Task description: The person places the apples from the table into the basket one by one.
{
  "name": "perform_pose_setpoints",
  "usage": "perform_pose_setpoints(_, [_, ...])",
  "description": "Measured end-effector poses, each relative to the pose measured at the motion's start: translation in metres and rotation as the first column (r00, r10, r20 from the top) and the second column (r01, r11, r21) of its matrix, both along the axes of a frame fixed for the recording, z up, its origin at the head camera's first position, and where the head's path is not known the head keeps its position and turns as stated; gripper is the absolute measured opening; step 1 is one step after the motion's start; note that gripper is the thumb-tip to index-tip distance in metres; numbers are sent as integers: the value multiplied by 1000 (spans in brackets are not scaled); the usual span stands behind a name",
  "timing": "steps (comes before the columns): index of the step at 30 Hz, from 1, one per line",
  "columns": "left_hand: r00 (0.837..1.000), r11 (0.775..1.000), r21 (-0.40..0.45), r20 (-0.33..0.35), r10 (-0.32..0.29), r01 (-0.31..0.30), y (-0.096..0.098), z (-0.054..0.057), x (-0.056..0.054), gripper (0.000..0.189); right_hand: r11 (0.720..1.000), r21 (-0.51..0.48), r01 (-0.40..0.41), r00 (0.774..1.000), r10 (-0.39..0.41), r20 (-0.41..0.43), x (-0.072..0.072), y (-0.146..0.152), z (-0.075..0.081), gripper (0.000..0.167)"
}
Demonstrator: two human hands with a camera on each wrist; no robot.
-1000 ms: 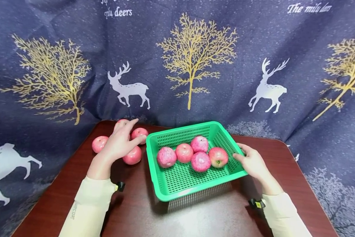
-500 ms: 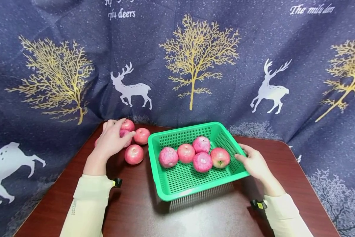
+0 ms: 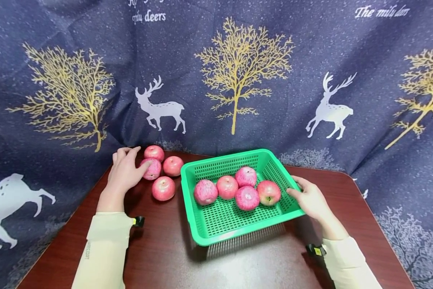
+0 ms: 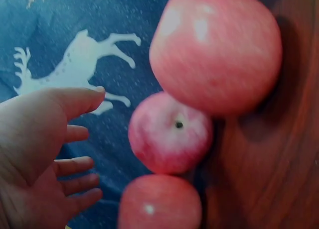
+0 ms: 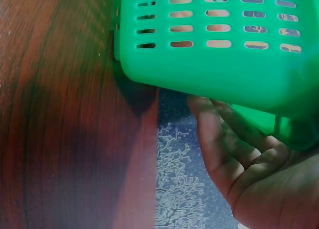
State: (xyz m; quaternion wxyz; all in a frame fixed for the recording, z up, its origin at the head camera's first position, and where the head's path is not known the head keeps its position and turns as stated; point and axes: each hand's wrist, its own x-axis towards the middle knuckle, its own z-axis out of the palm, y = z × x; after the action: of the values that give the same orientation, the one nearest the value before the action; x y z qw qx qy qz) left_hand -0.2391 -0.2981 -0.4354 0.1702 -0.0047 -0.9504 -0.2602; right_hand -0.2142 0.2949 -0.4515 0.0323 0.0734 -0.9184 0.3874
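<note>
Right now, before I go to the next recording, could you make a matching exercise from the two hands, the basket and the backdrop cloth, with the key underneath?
Things
1. Left hand
2. Backdrop cloth
3. Plastic basket
4. Right hand

Descriptions
A. Green, holding five apples
B. Gripping a rim
C. Nearest the loose apples
D. Dark blue, patterned

Pairs: 1-C, 2-D, 3-A, 4-B

A green slotted basket (image 3: 252, 227) sits at a slant, its right rim gripped by the right hand (image 3: 310, 198), five red-pink apples (image 3: 247, 198) grouped inside on its floor. Just past its left wall, four more apples (image 3: 163, 188) show in a loose cluster, the left hand (image 3: 124, 170) beside the streaked one.
</note>
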Motion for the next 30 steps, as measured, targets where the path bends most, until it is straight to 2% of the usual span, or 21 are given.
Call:
perform_pose_setpoints(7, [998,998,7,25,57,-58,-13,-10,-2,70,1000,-6,-4,1000,4,8,0,0,0,55])
perform_pose_setpoints(20, [996,998,4,69,64,-64,-27,-26,-8,70,1000,-3,-4,1000,4,7,0,-1,1,55])
perform_pose_setpoints(30, [987,997,9,144,77,-79,-32,-35,-11,70,1000,-6,1,1000,-1,1,1,-1,1,54])
